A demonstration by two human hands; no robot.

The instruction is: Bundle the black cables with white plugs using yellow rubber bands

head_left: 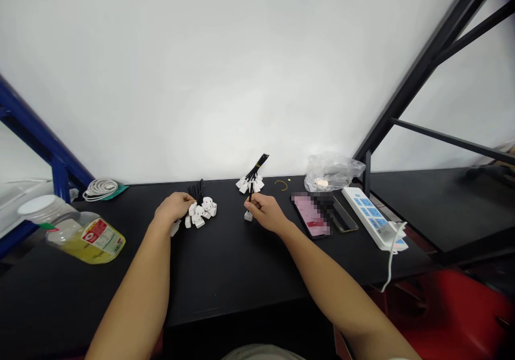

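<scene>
My right hand (263, 212) pinches a thin black stick (251, 192) that stands roughly upright, its white block-shaped head (248, 217) at the lower end. At the left, my left hand (174, 207) has its fingertips closed beside a loose pile of black sticks with white heads (203, 210); what they grip is hidden. Another white head (175, 228) shows below that palm. Behind the right hand, a bundle of similar black sticks (257, 167) is tied with a yellow band, its white heads spread at the base.
To the left are a clear jar of yellow liquid (96, 239) and a coiled white cable (100, 188). A phone (309, 215), a dark flat case (344, 215), a power strip (374, 215) and a plastic bag (332, 172) lie right. Yellow wire (284, 184) lies near the wall.
</scene>
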